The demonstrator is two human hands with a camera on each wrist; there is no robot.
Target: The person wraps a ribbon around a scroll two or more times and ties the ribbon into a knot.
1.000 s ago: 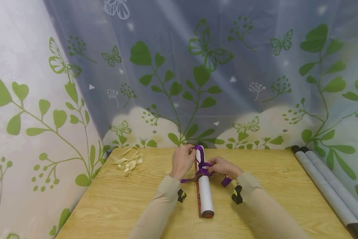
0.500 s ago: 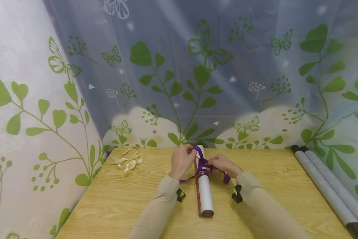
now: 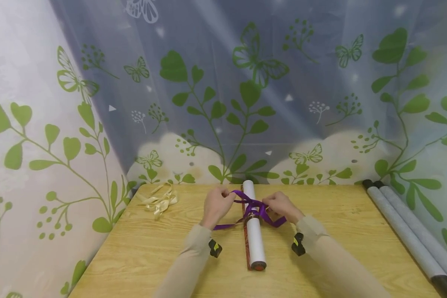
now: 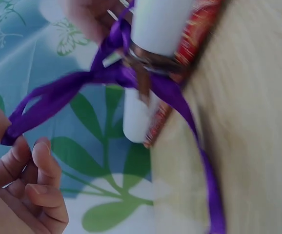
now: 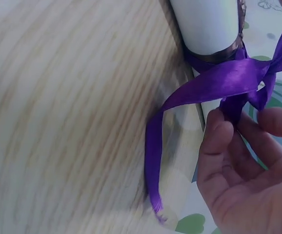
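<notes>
A white rolled-up scroll [image 3: 255, 244] with a dark end cap lies lengthwise on the table, a red patterned strip [image 3: 246, 246] along its left side. Purple ribbon [image 5: 224, 78] is knotted around its middle, beside a brown band [image 4: 155, 61]. My left hand [image 3: 217, 205] pinches the end of a ribbon loop [image 4: 58, 95] stretched out to the left. On the other side, my right hand [image 3: 281, 205] holds ribbon close to the knot between thumb and fingers. One loose tail [image 5: 154, 156] hangs on the right; another tail [image 3: 223, 227] trails left over the wood.
Cream ribbons [image 3: 161, 200] lie in a loose heap at the table's back left. Two grey rolls [image 3: 406, 231] with black ends lie along the right edge. A leaf-patterned curtain [image 3: 193, 124] hangs behind the wooden table [image 3: 134, 256].
My left hand has drawn the ribbon loop left and slightly down, off the far part of the scroll. The loop is now pulled straighter across. My right hand stays near the knot.
</notes>
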